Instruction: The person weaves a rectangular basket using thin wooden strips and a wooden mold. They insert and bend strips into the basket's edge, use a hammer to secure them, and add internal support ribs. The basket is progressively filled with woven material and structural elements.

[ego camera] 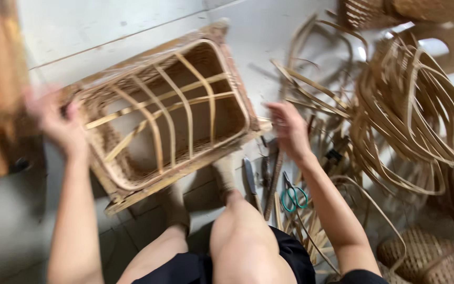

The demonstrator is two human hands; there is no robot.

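A rectangular woven basket lies tipped on the floor in front of my knees, its open frame of bent cane ribs facing me. My left hand grips the basket's left corner. My right hand hovers just off the basket's right corner, fingers loosely spread, holding nothing that I can see. The picture is motion-blurred.
A heap of bent cane hoops lies on the right. Green-handled scissors, a knife and loose cane strips lie by my right knee. More woven baskets sit at the bottom right and top right.
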